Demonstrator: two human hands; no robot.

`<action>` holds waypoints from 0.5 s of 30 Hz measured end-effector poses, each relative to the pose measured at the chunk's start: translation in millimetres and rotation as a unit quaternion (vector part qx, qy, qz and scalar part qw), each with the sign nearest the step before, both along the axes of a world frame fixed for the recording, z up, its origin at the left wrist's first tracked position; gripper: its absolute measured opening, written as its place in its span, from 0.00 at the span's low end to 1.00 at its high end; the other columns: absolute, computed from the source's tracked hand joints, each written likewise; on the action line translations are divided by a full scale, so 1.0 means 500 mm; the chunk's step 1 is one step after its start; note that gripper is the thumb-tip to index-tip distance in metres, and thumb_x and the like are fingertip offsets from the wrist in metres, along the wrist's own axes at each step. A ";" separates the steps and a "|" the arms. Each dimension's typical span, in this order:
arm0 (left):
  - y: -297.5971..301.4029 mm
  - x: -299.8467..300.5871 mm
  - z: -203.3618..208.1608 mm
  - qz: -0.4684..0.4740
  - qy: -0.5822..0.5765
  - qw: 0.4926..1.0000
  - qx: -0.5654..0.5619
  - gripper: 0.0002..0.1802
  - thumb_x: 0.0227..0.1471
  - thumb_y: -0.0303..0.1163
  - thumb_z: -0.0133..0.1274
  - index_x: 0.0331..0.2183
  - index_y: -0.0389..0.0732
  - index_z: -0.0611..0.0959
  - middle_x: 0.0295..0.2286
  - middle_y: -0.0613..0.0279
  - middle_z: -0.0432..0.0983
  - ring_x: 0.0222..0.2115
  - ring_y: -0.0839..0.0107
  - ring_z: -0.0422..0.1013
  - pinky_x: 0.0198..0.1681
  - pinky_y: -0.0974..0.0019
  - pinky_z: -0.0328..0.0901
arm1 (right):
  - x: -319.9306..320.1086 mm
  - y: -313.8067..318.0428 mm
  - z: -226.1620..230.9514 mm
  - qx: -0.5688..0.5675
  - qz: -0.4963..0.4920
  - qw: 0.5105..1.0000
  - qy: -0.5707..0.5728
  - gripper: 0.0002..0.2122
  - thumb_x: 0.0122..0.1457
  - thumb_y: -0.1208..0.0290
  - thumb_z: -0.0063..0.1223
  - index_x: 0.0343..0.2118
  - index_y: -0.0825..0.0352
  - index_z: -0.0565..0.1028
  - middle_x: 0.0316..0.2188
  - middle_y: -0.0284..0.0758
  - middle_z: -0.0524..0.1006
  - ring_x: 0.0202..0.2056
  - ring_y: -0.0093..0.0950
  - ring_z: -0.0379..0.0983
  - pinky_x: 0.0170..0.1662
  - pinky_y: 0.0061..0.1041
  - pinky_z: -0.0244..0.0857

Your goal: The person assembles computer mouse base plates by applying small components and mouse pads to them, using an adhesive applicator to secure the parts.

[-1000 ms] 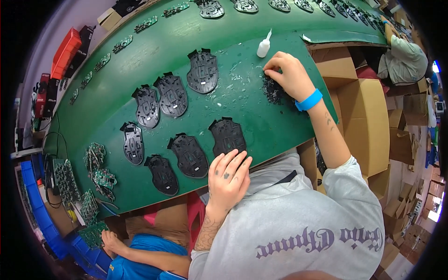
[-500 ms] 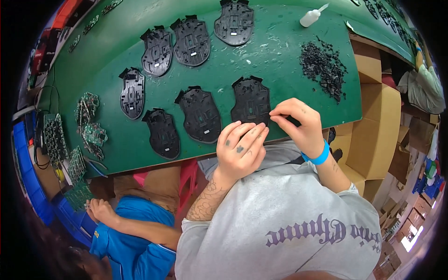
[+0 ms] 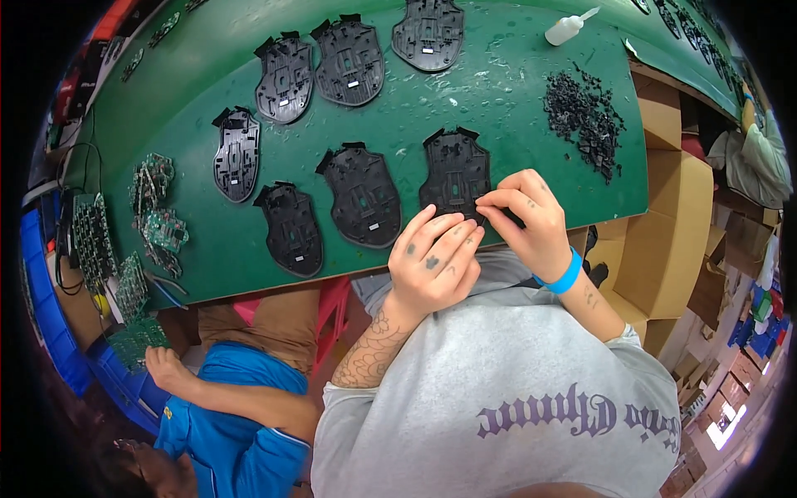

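Just in front of me, a black plastic computer mouse base (image 3: 455,174) lies on the green table, its inner side up. My left hand (image 3: 436,259) rests over the near end of this base, fingers stretched out and side by side, hiding that edge. Beside it, my right hand (image 3: 527,222) has thumb and forefinger pinched together at the base's right edge. Whatever small piece sits in that pinch is too hidden to name. To the left are two more mouse bases, a middle one (image 3: 363,197) and a tilted one (image 3: 290,230).
Further mouse bases (image 3: 284,80) lie toward the back and left. A pile of small black parts (image 3: 584,120) is at right, below a white dropper bottle (image 3: 564,30). Circuit boards (image 3: 164,231) sit at left, where a co-worker's hand (image 3: 168,371) holds a green board. Cardboard boxes (image 3: 685,224) stand right.
My right pinch has moved slightly down and left, onto the base's right edge. My left hand stays on the near end. The whole view has shifted slightly. The co-worker's hands have moved at the board.
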State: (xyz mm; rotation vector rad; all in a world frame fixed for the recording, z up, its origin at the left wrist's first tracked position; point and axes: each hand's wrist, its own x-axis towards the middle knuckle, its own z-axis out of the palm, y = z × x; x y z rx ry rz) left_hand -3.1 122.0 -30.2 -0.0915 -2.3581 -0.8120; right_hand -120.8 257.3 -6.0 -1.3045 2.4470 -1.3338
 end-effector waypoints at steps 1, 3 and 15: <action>-0.001 0.000 0.000 0.000 0.002 1.000 -0.002 0.14 0.36 0.25 0.56 0.32 0.39 0.86 0.36 0.62 0.79 0.39 0.64 0.76 0.49 0.50 0.70 | 0.002 -0.001 0.001 -0.005 -0.005 1.000 0.002 0.06 0.48 0.80 0.62 0.29 0.67 0.76 0.28 0.34 0.71 0.31 0.31 0.69 0.33 0.28 0.65; 0.001 -0.001 -0.001 0.001 0.003 1.000 -0.003 0.14 0.36 0.26 0.56 0.32 0.39 0.86 0.36 0.62 0.79 0.38 0.64 0.76 0.48 0.51 0.70 | 0.004 -0.004 0.009 -0.011 -0.011 1.000 0.006 0.07 0.48 0.80 0.62 0.28 0.67 0.75 0.27 0.34 0.71 0.30 0.31 0.69 0.32 0.28 0.65; 0.010 -0.018 -0.009 0.024 0.046 0.995 -0.088 0.11 0.36 0.22 0.55 0.28 0.41 0.85 0.37 0.63 0.82 0.34 0.65 0.76 0.46 0.55 0.71 | -0.108 0.037 0.056 -0.059 -0.176 0.982 -0.017 0.03 0.50 0.76 0.63 0.29 0.66 0.81 0.23 0.32 0.75 0.23 0.22 0.70 0.25 0.22 0.62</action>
